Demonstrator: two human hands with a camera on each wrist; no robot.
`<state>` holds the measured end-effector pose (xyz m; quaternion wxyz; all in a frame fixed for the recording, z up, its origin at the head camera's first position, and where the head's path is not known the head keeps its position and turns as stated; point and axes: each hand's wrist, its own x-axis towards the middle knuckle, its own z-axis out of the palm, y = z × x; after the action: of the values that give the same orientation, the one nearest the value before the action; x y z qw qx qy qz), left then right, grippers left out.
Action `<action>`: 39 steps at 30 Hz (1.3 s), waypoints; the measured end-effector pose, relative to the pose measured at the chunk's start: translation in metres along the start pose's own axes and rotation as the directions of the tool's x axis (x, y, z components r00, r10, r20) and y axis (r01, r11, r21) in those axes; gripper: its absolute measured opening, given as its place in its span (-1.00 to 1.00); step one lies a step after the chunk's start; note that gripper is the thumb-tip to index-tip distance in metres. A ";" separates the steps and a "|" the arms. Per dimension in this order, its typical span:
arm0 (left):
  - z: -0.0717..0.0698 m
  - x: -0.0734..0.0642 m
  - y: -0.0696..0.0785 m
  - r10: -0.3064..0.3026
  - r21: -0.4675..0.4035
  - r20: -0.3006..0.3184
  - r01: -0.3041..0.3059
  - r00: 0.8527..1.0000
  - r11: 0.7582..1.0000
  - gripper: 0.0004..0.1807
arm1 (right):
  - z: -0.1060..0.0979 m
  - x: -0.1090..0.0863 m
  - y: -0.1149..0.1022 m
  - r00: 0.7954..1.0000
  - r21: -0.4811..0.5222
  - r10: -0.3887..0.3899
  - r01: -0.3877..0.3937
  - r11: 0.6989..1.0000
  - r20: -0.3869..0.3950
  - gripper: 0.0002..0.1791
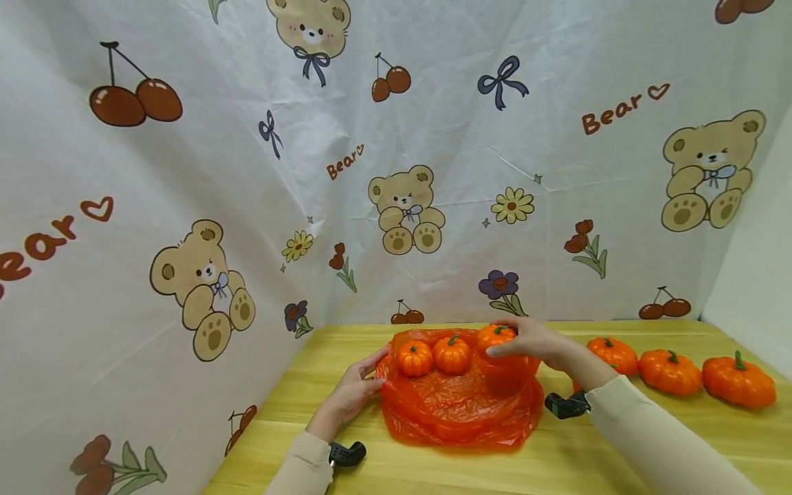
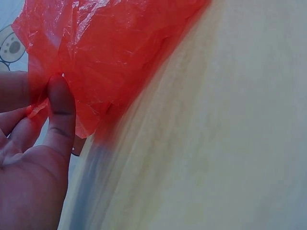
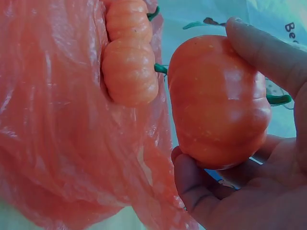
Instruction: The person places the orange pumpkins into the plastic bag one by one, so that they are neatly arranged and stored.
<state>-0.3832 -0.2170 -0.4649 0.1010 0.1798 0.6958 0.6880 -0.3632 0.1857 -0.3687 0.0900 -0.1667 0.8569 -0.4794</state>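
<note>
A red plastic bag [image 1: 458,419] lies spread on the table with its mouth open toward the head camera. Two small orange pumpkins with green stems, one on the left [image 1: 414,359] and one beside it [image 1: 452,355], sit side by side in it. My left hand [image 1: 354,390] pinches the bag's left edge between thumb and fingers, seen close in the left wrist view. My right hand [image 1: 537,342] grips a third pumpkin [image 3: 218,103] between thumb and fingers, over the right side of the bag. Its green stem points away from the fingertips.
On the right of the wooden table [image 1: 619,447] stand more pumpkins in a row: one partly behind my right forearm [image 1: 614,354], a middle one [image 1: 670,372] and an end one [image 1: 739,380]. A bear-patterned white cloth [image 1: 458,137] hangs behind and on the left.
</note>
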 end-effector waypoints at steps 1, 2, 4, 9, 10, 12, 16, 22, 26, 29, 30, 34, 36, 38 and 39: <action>0.000 0.000 0.000 -0.001 -0.001 -0.001 0.001 1.000 1.000 -0.15 | 0.001 0.003 0.000 1.000 -0.002 0.000 0.000 1.000 0.001 -0.07; 0.000 -0.001 0.000 -0.001 0.000 -0.001 0.001 1.000 1.000 -0.15 | 0.001 0.005 0.000 1.000 -0.004 0.000 0.000 1.000 0.005 -0.08; 0.000 -0.002 0.000 -0.004 0.001 -0.002 0.004 1.000 1.000 -0.15 | 0.003 0.010 0.000 1.000 -0.014 0.013 -0.013 1.000 -0.003 -0.09; 0.000 -0.003 0.000 0.005 0.003 0.006 -0.005 1.000 1.000 -0.15 | 0.006 0.020 0.000 0.998 -0.042 0.056 -0.057 0.997 -0.014 -0.08; 0.000 -0.003 0.000 0.007 0.001 0.010 -0.007 1.000 1.000 -0.15 | 0.007 0.022 0.001 0.998 -0.049 0.063 -0.064 0.997 -0.017 -0.07; -0.001 -0.002 -0.001 0.003 -0.007 0.010 -0.003 1.000 1.000 -0.15 | 0.009 0.025 0.002 0.998 -0.068 0.067 -0.068 0.995 -0.019 -0.06; -0.001 -0.002 -0.002 0.002 -0.015 0.009 -0.002 1.000 1.000 -0.16 | 0.012 0.033 0.006 0.997 -0.106 0.065 -0.069 0.992 -0.039 -0.05; 0.000 -0.002 -0.002 -0.009 -0.005 -0.007 0.009 1.000 1.000 -0.17 | 0.018 0.036 0.009 0.996 -0.123 0.064 -0.072 0.990 -0.069 -0.06; -0.001 -0.001 0.000 -0.007 0.001 -0.007 0.007 1.000 1.000 -0.16 | 0.019 0.039 0.012 0.991 -0.113 0.112 -0.120 0.986 -0.077 -0.03; -0.001 -0.001 0.002 -0.004 0.005 -0.009 0.005 1.000 1.000 -0.17 | 0.020 0.041 0.015 0.986 -0.107 0.145 -0.154 0.982 -0.087 -0.02; -0.001 0.000 0.002 -0.004 0.007 -0.010 0.004 1.000 1.000 -0.17 | 0.021 0.041 0.016 0.985 -0.112 0.148 -0.157 0.981 -0.089 -0.02; -0.001 -0.001 0.002 -0.006 0.010 -0.005 0.006 1.000 1.000 -0.17 | 0.024 0.042 0.021 0.983 -0.122 0.154 -0.165 0.979 -0.096 -0.03; -0.001 -0.001 0.002 -0.006 0.010 -0.004 0.006 1.000 1.000 -0.17 | 0.025 0.042 0.023 0.984 -0.129 0.149 -0.161 0.978 -0.097 -0.03; -0.001 -0.001 0.001 -0.006 0.007 -0.006 0.006 1.000 1.000 -0.16 | 0.025 0.043 0.025 0.984 -0.129 0.151 -0.163 0.978 -0.096 -0.03; -0.001 -0.001 0.001 -0.006 0.005 -0.007 0.006 1.000 1.000 -0.16 | 0.025 0.042 0.025 0.984 -0.130 0.151 -0.163 0.978 -0.096 -0.04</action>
<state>-0.3823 -0.2185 -0.4638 0.1005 0.1756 0.6983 0.6866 -0.3995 0.1618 -0.4030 0.0792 -0.0834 0.9015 -0.4173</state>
